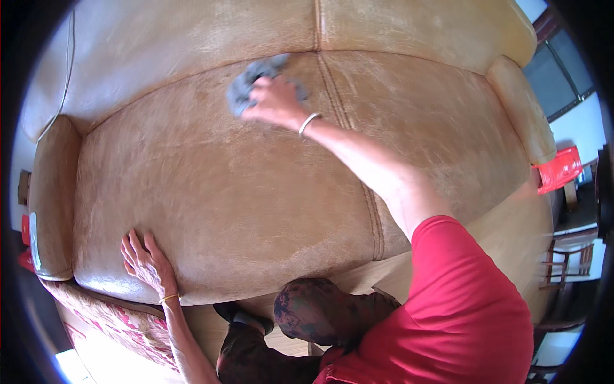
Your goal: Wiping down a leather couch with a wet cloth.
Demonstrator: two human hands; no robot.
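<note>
A worn tan leather sofa (pixel 236 192) fills most of the head view, its seat scuffed and split by a stitched seam. Near the back of the seat, left of that seam, my right hand (pixel 275 101) presses down on a crumpled grey-blue cloth (pixel 242 89). The fingers curl over the cloth, and both are slightly smeared by motion. Toward the front left of the seat, my left hand (pixel 148 261) lies flat on the leather with its fingers spread and nothing in it.
A white cord (pixel 69 70) runs down over the sofa's left backrest and armrest. Patterned red-and-white fabric (pixel 118 313) lies at the front left. Past the right armrest (pixel 521 109) are a red plastic stool (pixel 559 169) and a wooden chair (pixel 566 259). My knee (pixel 307 307) is close to the seat's front edge.
</note>
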